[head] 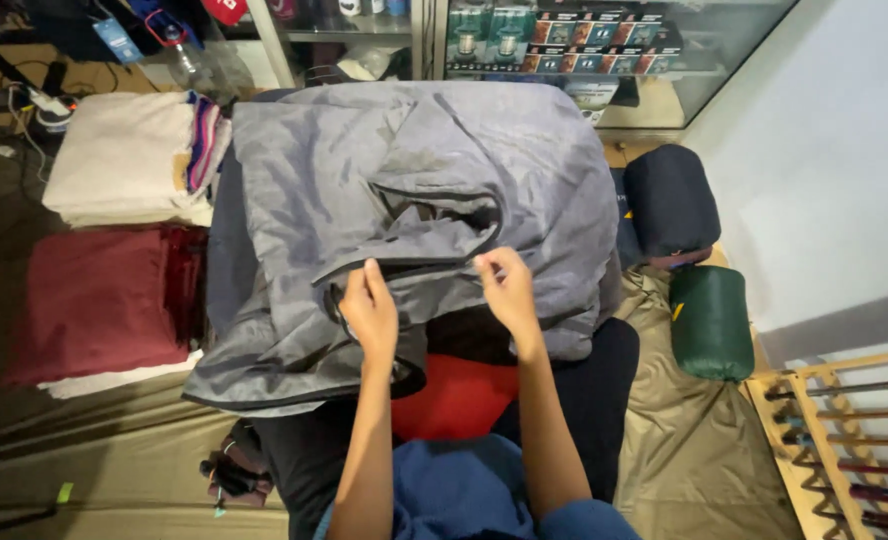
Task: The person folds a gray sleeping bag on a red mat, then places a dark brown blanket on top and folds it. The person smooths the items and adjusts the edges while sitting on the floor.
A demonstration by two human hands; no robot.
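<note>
A large grey fabric piece [414, 170], like a tent fly or sleeping bag shell, lies bunched in front of me over my lap. My left hand [369, 310] pinches its dark-trimmed edge near the lower middle. My right hand [507, 288] pinches the same edge a little to the right. Between the two hands the edge is pulled taut over a dark opening in the fabric. A red item [459, 395] shows under the grey fabric, on my dark trousers.
Folded cream fabric [124, 155] and folded maroon fabric [99, 300] lie at the left. A navy stuff sack [672, 205] and a green stuff sack [711, 322] sit at the right. A wooden rack [844, 440] stands at the lower right. Olive groundsheet [694, 460] covers the floor. Glass cabinet [604, 50] behind.
</note>
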